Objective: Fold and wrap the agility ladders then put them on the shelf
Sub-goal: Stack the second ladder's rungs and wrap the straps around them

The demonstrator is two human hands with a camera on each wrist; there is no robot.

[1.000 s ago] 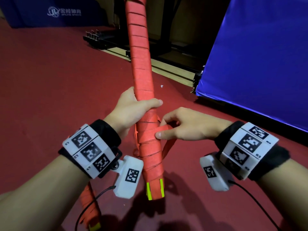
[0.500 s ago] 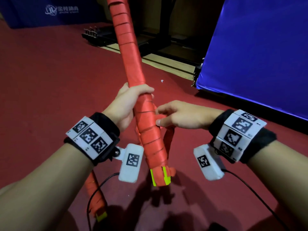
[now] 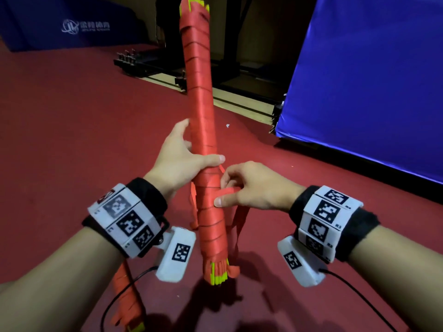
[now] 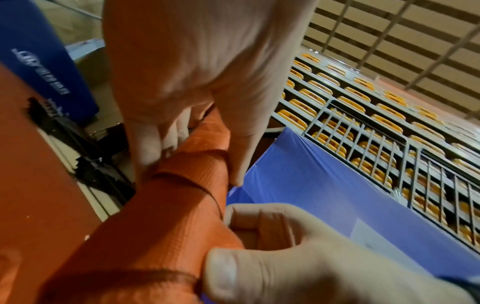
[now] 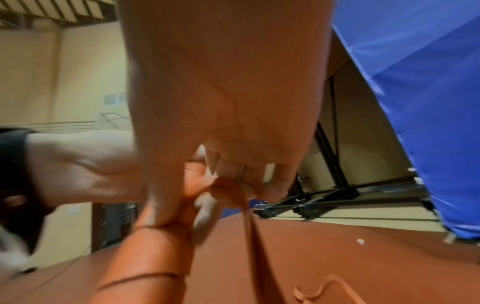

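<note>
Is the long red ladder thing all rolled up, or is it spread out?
Rolled up. The red strap-wrapped ladder bundle is one tight stick, held by the left hand, while the right hand pinches a loose strap end.

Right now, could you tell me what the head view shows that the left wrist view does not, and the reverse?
Only the head view shows the whole long red strap-wrapped ladder bundle with its yellow-green rung ends, and a second red bundle on the floor. Only the left wrist view shows grey racks of orange items. Both show the left hand gripping the bundle and the right hand pinching the loose strap.
</note>
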